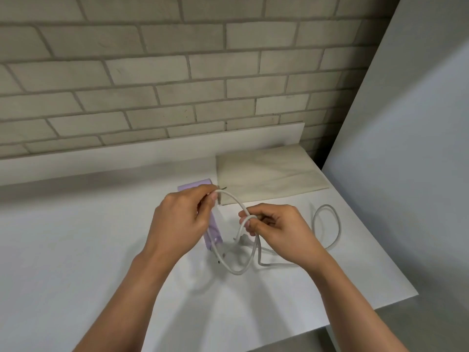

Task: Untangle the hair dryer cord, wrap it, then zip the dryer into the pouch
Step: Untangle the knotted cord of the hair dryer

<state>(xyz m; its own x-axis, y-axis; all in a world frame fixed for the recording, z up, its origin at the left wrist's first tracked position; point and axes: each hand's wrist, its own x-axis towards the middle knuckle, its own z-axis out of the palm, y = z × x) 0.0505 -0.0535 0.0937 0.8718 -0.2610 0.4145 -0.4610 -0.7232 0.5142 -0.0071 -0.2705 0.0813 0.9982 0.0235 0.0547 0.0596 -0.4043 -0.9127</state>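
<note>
The hair dryer (pixel 215 231) lies on the white surface (pixel 76 250), its lilac body largely hidden behind the left hand (pixel 177 224). Its long axis runs almost straight away from the person, leaning a little to the left toward the brick wall (pixel 177 72). The near end, where the cord (pixel 238 273) seems to leave it, points back toward the person. What shows is a flat-sided, boxy shape in pale purple; which end is the nozzle cannot be told. The cord is white and round. From the left hand's grip, a pinch of thumb and fingertips clamped on it above the dryer's far end, it arcs over to the right hand (pixel 281 229). That grip is also closed on the cord, with curled fingers pinching it where two strands cross. Below the hands a loop hangs down close to the surface in front of the dryer. More cord trails off to the right under the right wrist and curls into a loose ring lying on the surface near its right edge. The beige fabric pouch (pixel 269 174) lies flat beyond the hands, to the right of the dryer, at the back of the surface beside a white panel (pixel 406 148). Both forearms are bare.
</note>
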